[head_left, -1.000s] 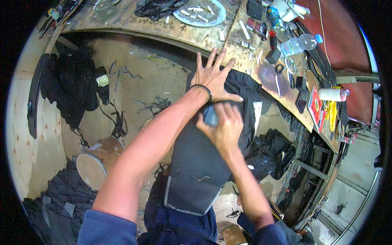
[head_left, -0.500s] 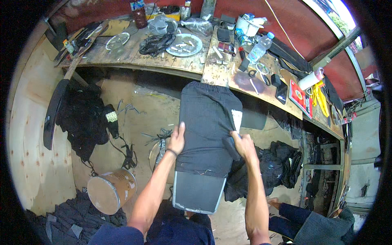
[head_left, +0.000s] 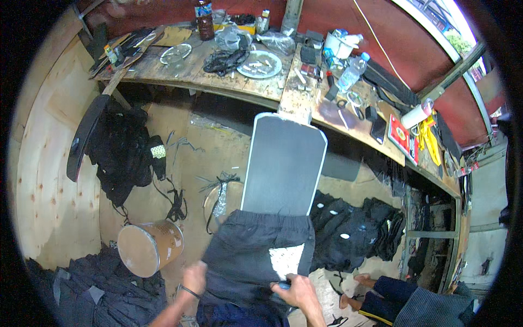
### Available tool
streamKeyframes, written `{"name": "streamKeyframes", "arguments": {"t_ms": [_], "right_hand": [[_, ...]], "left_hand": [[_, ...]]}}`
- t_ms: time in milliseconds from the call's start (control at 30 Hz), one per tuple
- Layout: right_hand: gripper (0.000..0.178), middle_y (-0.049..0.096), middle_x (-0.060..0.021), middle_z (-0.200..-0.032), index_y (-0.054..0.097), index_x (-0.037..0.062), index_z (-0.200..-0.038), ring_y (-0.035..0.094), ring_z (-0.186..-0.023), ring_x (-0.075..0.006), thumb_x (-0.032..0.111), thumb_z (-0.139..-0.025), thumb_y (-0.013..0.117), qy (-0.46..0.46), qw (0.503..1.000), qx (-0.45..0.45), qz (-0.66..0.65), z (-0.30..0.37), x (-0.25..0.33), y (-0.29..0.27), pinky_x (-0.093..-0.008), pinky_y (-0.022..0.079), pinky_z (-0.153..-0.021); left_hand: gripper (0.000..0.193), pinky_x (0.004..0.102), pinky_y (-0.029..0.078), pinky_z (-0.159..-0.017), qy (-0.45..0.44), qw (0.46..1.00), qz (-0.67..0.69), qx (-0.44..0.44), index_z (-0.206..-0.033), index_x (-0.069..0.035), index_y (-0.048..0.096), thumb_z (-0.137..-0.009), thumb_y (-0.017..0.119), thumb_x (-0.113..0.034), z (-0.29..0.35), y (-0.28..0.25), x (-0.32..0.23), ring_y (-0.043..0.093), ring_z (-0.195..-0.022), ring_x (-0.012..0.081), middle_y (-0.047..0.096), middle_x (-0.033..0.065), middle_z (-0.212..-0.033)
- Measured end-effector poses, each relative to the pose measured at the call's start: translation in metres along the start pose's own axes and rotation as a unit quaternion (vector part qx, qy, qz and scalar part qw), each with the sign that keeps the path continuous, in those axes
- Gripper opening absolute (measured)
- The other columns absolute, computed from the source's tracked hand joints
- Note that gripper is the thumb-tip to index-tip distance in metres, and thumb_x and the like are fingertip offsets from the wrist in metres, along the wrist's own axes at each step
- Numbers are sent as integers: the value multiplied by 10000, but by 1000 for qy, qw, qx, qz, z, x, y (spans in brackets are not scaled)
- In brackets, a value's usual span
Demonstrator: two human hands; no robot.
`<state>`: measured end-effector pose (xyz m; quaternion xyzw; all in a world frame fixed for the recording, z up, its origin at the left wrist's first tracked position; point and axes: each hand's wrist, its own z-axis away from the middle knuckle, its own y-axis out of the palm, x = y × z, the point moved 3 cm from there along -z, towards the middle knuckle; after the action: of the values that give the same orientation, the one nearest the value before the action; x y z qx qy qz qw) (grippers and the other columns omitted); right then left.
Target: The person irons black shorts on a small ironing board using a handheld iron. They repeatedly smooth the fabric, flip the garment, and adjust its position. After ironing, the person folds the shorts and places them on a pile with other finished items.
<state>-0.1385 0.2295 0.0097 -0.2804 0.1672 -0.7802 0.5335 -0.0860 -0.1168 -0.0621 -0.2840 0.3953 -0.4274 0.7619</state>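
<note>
A black garment with an elastic waistband (head_left: pixel 267 218), which looks like shorts or trousers, covers the near end of a long grey board (head_left: pixel 283 163) with pale edges. A white patch (head_left: pixel 287 260) shows on the garment's right part. My left hand (head_left: pixel 194 277), a dark band at its wrist, is closed at the garment's left side, apparently on the cloth. My right hand (head_left: pixel 300 295) is closed just below the white patch, around a small dark bluish thing (head_left: pixel 281 285). What this thing is, and whether these fingers also grip cloth, I cannot tell.
The board's far end meets a cluttered wooden workbench (head_left: pixel 185 76) bearing a plate (head_left: pixel 259 65), a water bottle (head_left: pixel 353 72) and a phone (head_left: pixel 378 129). Dark garments (head_left: pixel 357 229) are piled at right; a round drum (head_left: pixel 143 252) lies left. Another person's legs (head_left: pixel 381 297) are at lower right.
The garment has come toward me along the board, baring the board's far part and covering its near end. Both hands moved nearer with it. The white patch now faces up more fully.
</note>
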Motion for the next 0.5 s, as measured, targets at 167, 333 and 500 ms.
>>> {"name": "streamKeyframes", "arguments": {"t_ms": [167,333,500], "right_hand": [[679,749,-303,-1226,756,-34,-1256,741,-1153,-436,517,-872,851,-146,963,-108,-201,24,20,15,-468,575,-992],[627,738,-242,-1159,703,-100,-1289,702,-1023,-325,361,-894,862,-75,883,-340,-315,-5,-10,18,-430,545,-939],[393,733,-88,-849,800,-14,-1082,631,-842,-151,358,-959,774,-105,844,-274,-448,-107,-35,-46,-320,525,-829]], "left_hand": [[165,507,503,-937,98,912,20,-397,-1116,-4,698,-1012,641,-118,-46,-117,-10,614,-1086,416,659,187,-1071],[737,710,222,-1261,346,935,-22,-74,-1548,-51,540,-956,690,-464,-32,-19,-137,351,-1581,429,452,242,-1651],[1015,786,61,-1266,359,913,-175,-77,-1712,-121,324,-947,583,-737,-181,-37,-210,139,-1678,417,236,213,-1791]]}}
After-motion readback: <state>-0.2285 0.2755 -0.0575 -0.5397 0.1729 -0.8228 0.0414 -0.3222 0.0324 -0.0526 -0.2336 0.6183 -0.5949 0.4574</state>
